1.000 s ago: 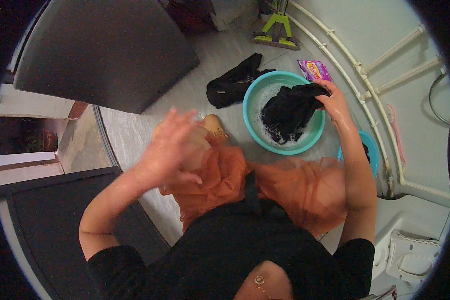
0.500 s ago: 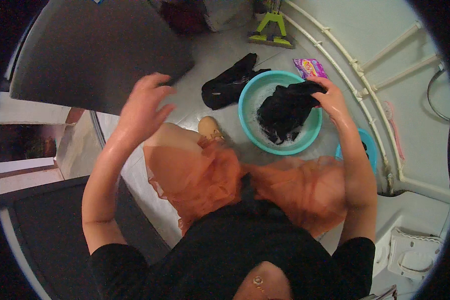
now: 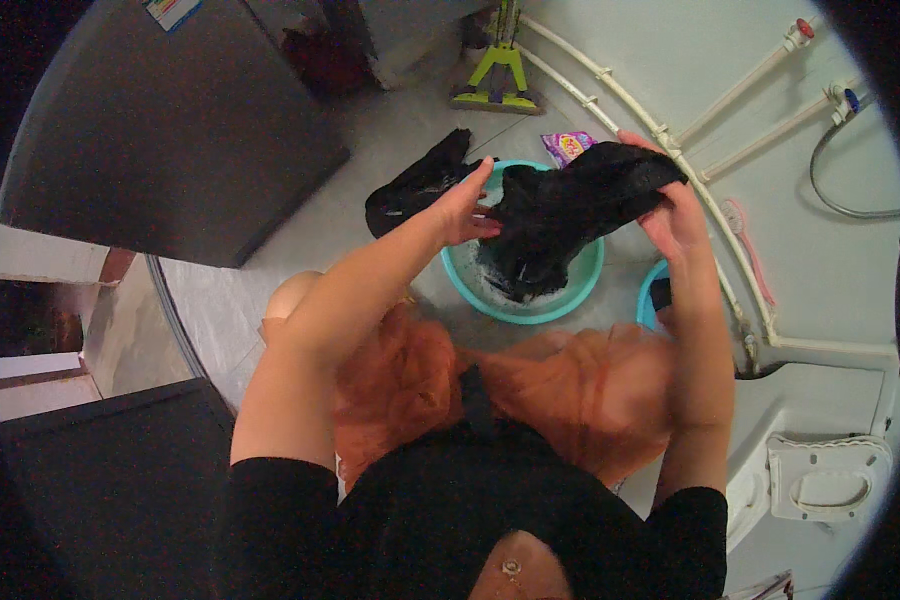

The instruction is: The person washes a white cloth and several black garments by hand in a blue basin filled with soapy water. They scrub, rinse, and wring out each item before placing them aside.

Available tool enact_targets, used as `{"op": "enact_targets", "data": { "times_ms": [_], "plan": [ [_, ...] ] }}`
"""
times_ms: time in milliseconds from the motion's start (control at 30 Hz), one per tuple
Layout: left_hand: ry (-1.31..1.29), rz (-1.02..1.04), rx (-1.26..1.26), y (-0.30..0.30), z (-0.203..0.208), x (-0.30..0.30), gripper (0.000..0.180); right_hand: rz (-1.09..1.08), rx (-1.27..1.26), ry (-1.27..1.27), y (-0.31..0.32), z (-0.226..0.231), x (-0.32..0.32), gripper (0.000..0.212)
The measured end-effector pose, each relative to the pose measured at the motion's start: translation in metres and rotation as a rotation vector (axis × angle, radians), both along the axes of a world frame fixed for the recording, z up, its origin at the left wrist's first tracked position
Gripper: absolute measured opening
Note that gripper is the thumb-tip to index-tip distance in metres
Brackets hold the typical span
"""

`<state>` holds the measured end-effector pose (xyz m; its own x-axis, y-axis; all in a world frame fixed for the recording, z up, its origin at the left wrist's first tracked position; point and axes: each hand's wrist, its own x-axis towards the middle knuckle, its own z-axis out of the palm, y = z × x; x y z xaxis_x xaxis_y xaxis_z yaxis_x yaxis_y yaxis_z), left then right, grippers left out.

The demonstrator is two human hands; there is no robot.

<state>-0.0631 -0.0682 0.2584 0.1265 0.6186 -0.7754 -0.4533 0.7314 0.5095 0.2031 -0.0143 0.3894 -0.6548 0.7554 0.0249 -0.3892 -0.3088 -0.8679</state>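
Note:
A wet black garment [image 3: 570, 205] hangs partly over a turquoise basin [image 3: 523, 316] of sudsy water on the floor. My right hand [image 3: 675, 222] grips the garment's right end, lifted past the basin's right rim, with the fingers partly hidden behind the cloth. At the garment's left side is my left hand [image 3: 465, 210], its fingers apart and holding nothing; whether the fingertips touch the cloth I cannot tell. A second black garment [image 3: 420, 182] lies on the grey tiles left of the basin.
A purple packet [image 3: 569, 148] lies behind the basin, and a green-headed mop [image 3: 500, 80] stands farther back. White pipes [image 3: 660, 133] and a pink brush [image 3: 748, 250] line the right wall. A smaller blue basin [image 3: 646, 300] sits near my right forearm. A dark panel [image 3: 160, 130] fills the left.
My left hand has swung right, from above my knee to the garment's side. My right hand has raised the garment's end, stretching it out rightward. The view has shifted somewhat.

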Motion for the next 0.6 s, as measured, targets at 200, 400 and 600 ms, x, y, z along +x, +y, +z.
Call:
{"op": "enact_targets", "data": {
  "times_ms": [200, 400, 600],
  "plan": [
    [0.121, -0.259, 0.229, -0.003, -0.029, 0.016, 0.018, 0.07, -0.081, -0.134, 0.0, -0.016, 0.023, 0.053],
    [0.437, -0.22, 0.332, -0.01, 0.004, -0.005, 0.021, 0.117, -0.079, -0.63, 0.01, -0.047, 0.051, 0.045],
    [0.416, 0.122, 0.435, -0.001, 0.064, 0.004, 0.02, -0.196, 0.731, -1.162, 0.024, -0.124, 0.079, 0.043]
  ]
}}
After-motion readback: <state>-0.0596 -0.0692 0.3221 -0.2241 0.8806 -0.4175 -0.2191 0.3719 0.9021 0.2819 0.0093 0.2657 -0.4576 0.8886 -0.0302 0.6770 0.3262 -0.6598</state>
